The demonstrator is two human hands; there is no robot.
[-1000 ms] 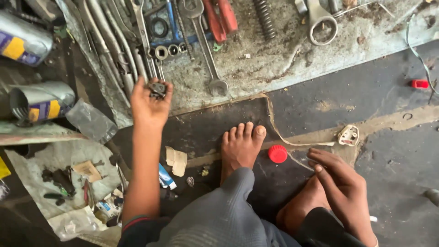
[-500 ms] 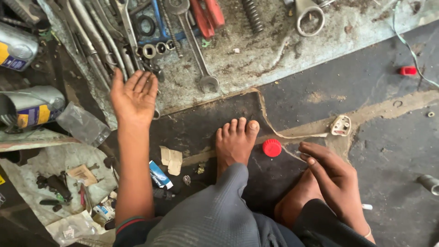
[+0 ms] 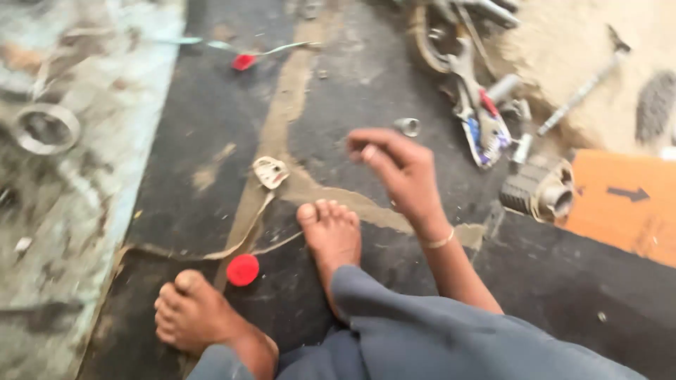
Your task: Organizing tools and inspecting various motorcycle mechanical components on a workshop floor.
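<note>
Grey metal socket lies on the floor at frame centre, just above the right hand, whose fingers are open, gripping nothing.

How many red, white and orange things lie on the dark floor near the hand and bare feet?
Red: 2, a round red plastic cap by the feet and a small red piece farther off.
White: 1, a white plastic plug piece.
Orange: 1, a flat orange cardboard sheet.
Total: 4.
</note>
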